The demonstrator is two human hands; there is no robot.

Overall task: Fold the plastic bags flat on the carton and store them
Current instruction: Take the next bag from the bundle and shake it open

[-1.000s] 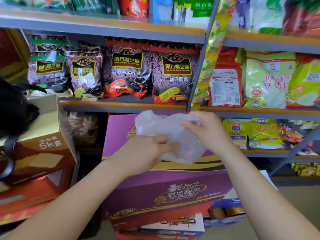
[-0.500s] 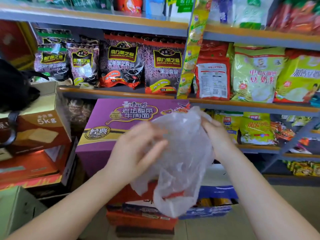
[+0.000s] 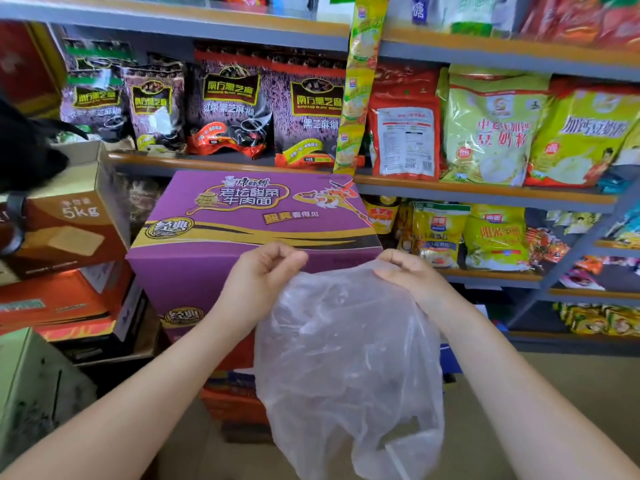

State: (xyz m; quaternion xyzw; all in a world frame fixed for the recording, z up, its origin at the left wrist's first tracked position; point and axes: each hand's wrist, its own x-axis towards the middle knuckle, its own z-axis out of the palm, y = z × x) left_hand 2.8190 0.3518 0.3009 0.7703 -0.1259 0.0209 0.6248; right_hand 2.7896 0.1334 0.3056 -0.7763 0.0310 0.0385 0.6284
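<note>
bag (image 3: 349,358) hangs below both hands; left hand (image 3: 263,271), right hand (image 3: 405,271) pinch top edge.

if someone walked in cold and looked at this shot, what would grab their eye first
First the clear plastic bag, hanging open in mid-air at centre, its top edge pinched by the left hand and the right hand. Just behind it sits the big purple carton with yellow lettering, its flat top bare of any bag. Behind that, the shelves are packed with dark purple and bright green snack packs.
</note>
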